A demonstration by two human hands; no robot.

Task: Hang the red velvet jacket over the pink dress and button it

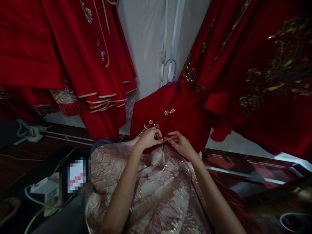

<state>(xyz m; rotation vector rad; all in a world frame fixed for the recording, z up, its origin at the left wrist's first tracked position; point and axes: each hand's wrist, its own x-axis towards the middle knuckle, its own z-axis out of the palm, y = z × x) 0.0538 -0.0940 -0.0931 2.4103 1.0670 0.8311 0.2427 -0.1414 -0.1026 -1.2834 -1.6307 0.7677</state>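
A red jacket hangs in front of me from a purple hanger. Flower-shaped pearl fastenings run down its front. My left hand pinches at the lowest fastening, thumb and fingertips together. On that fastening's other side, my right hand has its thumb and forefinger closed at the beads. What exactly lies between the fingertips is too small to make out fully. A pale pink and gold brocade cloth spreads over my lap, below the jacket's hem.
Red garments with gold trim hang at the left, and embroidered red ones at the right. A metal rail stands behind the hanger. At lower left are a power strip, a white charger, cables and a blurred-out screen.
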